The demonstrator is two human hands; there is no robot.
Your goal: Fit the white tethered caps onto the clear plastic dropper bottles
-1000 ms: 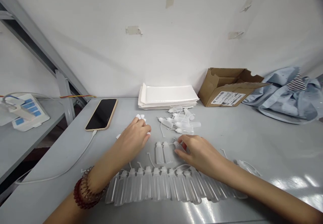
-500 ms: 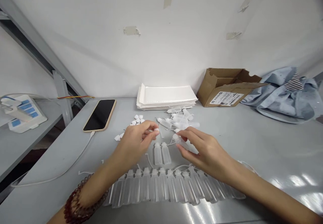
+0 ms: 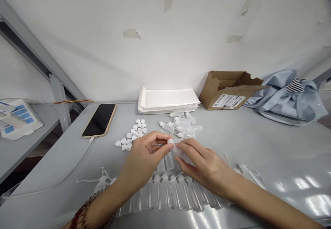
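Note:
Between the thumb and forefinger of my left hand is a small white cap. Close beside it, the fingers of my right hand grip a translucent bottle, partly hidden by those fingers. The cap is at the bottle's neck end; whether they touch is hard to tell. Below my hands runs a row of clear bottles with white tops. Two small bottles lie just under my fingers, partly covered. Loose white caps are heaped left of centre.
Several capped bottles lie piled behind my hands, before a stack of white envelopes. An open cardboard box and a blue cloth are at the back right. A phone on a cable lies left, near a power strip.
My hands have come together, the left moving right with the cap and the right moving slightly left with the bottle. The view has shifted slightly.

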